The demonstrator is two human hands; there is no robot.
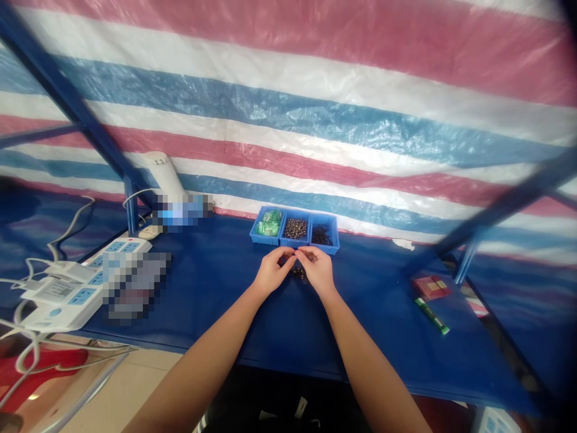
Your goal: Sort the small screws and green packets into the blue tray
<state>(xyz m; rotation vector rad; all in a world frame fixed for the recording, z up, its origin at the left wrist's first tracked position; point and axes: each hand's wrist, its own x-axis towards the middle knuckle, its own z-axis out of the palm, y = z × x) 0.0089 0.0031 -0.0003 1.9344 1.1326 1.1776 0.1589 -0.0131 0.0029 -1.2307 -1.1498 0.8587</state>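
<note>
My left hand point(271, 269) and my right hand point(318, 268) meet over the blue table point(225, 282), fingertips pinched together around something small and dark that I cannot make out. A little heap of dark small parts point(298, 272) lies on the table between the hands. Just behind them stand three blue bins side by side: the left bin point(267, 224) holds green packets, the middle bin point(295, 228) holds small dark and pale parts, the right bin point(323, 233) holds dark parts.
White power strips point(72, 288) and cables lie at the table's left end, with a white device point(163, 171) behind. A red packet point(430, 287) and a green stick point(431, 316) lie at the right. Blue frame bars point(67, 96) slant on both sides. A striped tarp point(315, 108) hangs behind.
</note>
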